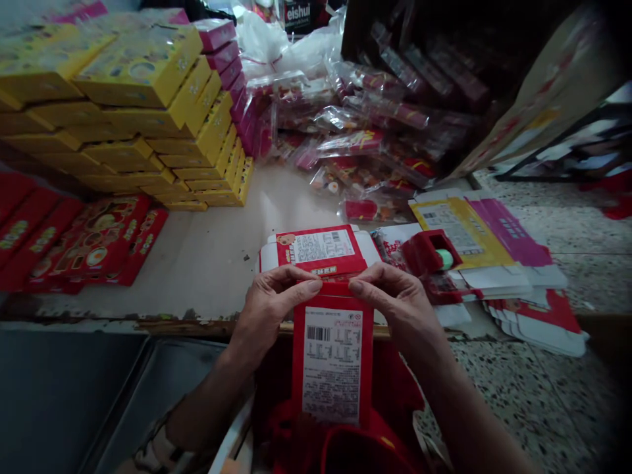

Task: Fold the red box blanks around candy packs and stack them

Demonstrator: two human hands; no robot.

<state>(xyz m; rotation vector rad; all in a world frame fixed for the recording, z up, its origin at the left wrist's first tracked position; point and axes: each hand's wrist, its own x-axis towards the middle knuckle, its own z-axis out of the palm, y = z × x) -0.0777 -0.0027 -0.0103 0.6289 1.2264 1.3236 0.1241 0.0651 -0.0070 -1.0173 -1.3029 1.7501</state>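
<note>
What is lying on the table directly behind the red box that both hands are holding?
Behind the red box, held by the left hand and right hand, lies a stack of flat red-and-white cartons. Its near edge is covered.

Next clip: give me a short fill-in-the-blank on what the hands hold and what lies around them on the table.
1. Both the left hand and the right hand grip the top edge of a ____ box with a white label.
2. The tall stack of boxes at the far left of the table is ____.
3. A flat carton lies just ____ the held box.

Missing words: red; yellow; behind
</note>
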